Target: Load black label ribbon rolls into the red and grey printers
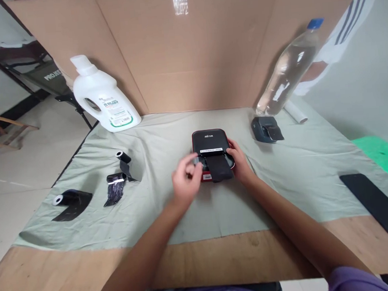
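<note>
Probably for steadiness, the right hand grasps the right side of the black-and-red device midway across the cloth, while the left hand, thumb and forefinger parted (contact is unclear), hangs by its opposite edge.

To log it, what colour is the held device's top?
The held device's top is black; head view shows it best.
</note>
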Demonstrator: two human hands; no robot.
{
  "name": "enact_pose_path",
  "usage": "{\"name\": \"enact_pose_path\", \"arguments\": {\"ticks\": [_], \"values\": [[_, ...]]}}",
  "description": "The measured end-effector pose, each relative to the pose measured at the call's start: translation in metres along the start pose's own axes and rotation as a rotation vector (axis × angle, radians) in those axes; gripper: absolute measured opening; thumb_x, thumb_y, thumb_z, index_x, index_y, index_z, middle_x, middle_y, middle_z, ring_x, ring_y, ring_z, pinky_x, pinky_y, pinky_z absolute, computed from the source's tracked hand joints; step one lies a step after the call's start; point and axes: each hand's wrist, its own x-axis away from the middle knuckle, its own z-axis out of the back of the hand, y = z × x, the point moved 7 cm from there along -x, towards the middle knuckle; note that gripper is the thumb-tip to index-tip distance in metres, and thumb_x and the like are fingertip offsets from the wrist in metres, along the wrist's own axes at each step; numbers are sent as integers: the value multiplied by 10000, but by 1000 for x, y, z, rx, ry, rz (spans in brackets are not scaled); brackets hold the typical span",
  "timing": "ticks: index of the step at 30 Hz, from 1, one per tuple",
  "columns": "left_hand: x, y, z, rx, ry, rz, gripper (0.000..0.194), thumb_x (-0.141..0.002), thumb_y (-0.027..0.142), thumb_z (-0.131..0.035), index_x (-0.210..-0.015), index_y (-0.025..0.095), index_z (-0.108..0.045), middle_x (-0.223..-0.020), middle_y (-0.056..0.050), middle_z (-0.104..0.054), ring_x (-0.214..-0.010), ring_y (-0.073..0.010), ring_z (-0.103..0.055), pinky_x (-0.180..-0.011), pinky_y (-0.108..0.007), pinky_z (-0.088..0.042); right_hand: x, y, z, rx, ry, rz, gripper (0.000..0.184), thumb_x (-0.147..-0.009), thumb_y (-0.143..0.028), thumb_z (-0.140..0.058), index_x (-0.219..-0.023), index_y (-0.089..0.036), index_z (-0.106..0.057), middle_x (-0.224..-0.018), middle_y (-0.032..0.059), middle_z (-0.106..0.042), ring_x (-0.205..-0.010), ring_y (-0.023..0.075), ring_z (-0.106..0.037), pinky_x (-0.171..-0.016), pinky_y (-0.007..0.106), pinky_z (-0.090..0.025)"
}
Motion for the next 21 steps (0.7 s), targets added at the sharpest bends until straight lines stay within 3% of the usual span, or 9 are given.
{"name": "enact_pose_path", "arguments": {"ticks": [2, 4, 7, 15, 21], "values": [[-23, -18, 3, 74, 3, 237, 382, -851, 315, -704, -1191, 165, -618, -537, 111, -401, -487, -77, -417, -535, -203, -401, 0, 1, -1, -30, -13, 0, 527, -853, -417, -538, -1359, -271, -545, -1474, 54, -586, -1393, 263, -514, -1179, 443, -408], [-34, -37, -5, 165, -77, 482, 449, -811, 323, -716, -1211, 165, -585, -575, 95, -469, -468, -74, -426, -471, -199, -358, 0, 2, 0, -43, -19, 0, 522, -843, -385, -541, -1352, -265, -547, -1471, 57, -588, -1392, 261, -515, -1186, 441, -400], [-34, -54, -13, 243, -136, 692, 473, -779, 318, -700, -1213, 185, -569, -652, 60, -564, -444, -68, -449, -412, -193, -317, -2, 4, 0, -47, -28, -17, 546, -817, -357, -541, -1355, -259, -538, -1476, 62, -586, -1388, 268, -521, -1171, 441, -418], [-29, -54, -15, 293, -129, 746, 478, -748, 272, -696, -1200, 219, -550, -639, 80, -541, -432, -66, -449, -388, -184, -314, 2, 8, -3, 35, -6, 14, 594, -850, -457, -494, -1417, -280, -498, -1506, 55, -559, -1382, 279, -526, -1122, 456, -466], [-17, -67, -12, 314, -134, 734, 485, -802, 448, -738, -1195, 207, -587, -624, 67, -524, -480, -77, -473, -436, -181, -354, 6, 23, 4, -18, 47, 57, 542, -925, -540, -486, -1406, -293, -519, -1506, 53, -560, -1415, 281, -503, -1179, 497, -408]]}}
